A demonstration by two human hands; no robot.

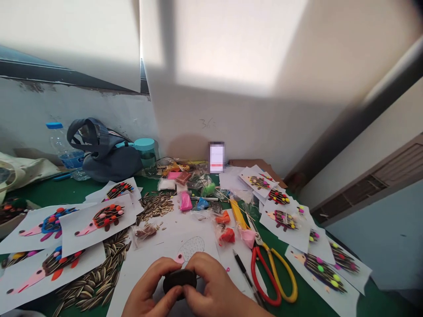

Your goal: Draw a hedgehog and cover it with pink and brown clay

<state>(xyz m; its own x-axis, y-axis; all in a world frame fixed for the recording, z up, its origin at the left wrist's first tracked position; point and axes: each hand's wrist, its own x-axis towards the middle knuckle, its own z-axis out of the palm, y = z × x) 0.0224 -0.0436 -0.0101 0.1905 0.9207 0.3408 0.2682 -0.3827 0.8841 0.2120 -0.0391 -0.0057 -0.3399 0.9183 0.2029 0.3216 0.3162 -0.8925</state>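
At the front edge of the view, my left hand (153, 286) and my right hand (211, 281) pinch a dark, flattened clay disc (178, 280) between thumbs and fingers. Both hands are closed on it, from opposite sides. Just beyond them lies a white sheet (152, 259) with a pencilled, dotted oval (193, 247). A pink clay snout with a dark eye (179, 258) shows at the oval's left end, partly hidden by my fingers. Left of the sheet is a heap of striped sunflower seeds (95, 277).
Red-and-yellow-handled scissors (274, 281) and a black pen (243, 266) lie at the right. Finished hedgehog pictures (99, 220) rest on both sides. Bagged clay (186, 201), a phone (217, 157), a jar (145, 152), a bag (109, 160) and a bottle (68, 149) stand farther back.
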